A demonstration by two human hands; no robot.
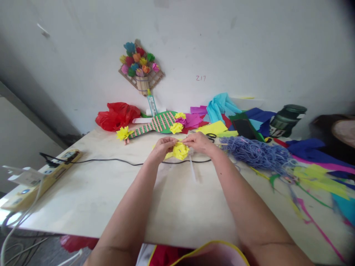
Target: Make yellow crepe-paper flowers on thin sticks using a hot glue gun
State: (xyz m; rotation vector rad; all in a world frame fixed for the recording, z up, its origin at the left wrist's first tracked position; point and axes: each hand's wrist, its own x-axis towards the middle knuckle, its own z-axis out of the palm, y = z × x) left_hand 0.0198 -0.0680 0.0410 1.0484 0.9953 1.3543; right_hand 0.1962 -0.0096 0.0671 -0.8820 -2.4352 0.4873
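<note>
Head view: the yellow paper flower [181,151] is held between two bare hands over the desk [116,207]. Left grip [164,148] is pinched in on its left side, right grip [198,142] has fingertips together at its upper right — having it from both sides probably keeps it steady without squashing the ruffled petals. Can't tell exactly which fold each one's got, fingers hide it. There's a pale stick [192,169] just on the near side, too blurry to say more. The green guitar-shaped piece [163,122] sits behind, near but clear of the work, I'd guess so it's easy to check against. Scissors [211,136] are just past the right grip, likely parked for reach. String [255,153] is heaped off right — keeps that tangle out of the middle, I reckon.
</note>
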